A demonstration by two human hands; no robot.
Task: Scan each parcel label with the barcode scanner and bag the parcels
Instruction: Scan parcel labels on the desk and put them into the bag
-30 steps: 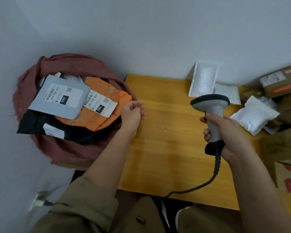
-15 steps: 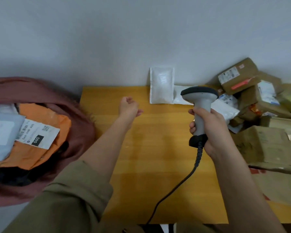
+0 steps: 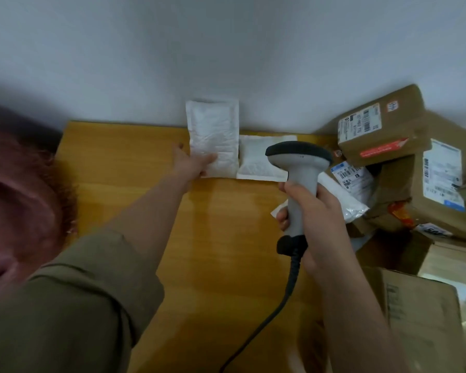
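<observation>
My left hand (image 3: 193, 165) reaches to the far edge of the wooden table (image 3: 221, 238) and takes the lower left corner of a white padded envelope (image 3: 215, 133) that leans on the wall. Its thumb lies on the envelope's front; the fingers are hidden behind. My right hand (image 3: 318, 211) grips the handle of the grey barcode scanner (image 3: 299, 162), held upright over the table with its cable trailing toward me. A second white envelope (image 3: 253, 160) lies flat beside the first. The reddish-brown bag (image 3: 24, 197) fills the left edge, blurred.
Several brown cardboard boxes with labels, such as the top one (image 3: 382, 130), are stacked at the right end of the table. A white plastic parcel (image 3: 345, 197) lies against them behind the scanner. A large box (image 3: 420, 319) stands near right. The grey wall is straight ahead.
The view has swung right, away from the bag. My left hand moved from the bag's rim across the table to the leaning white envelope. The scanner stays in my right hand.
</observation>
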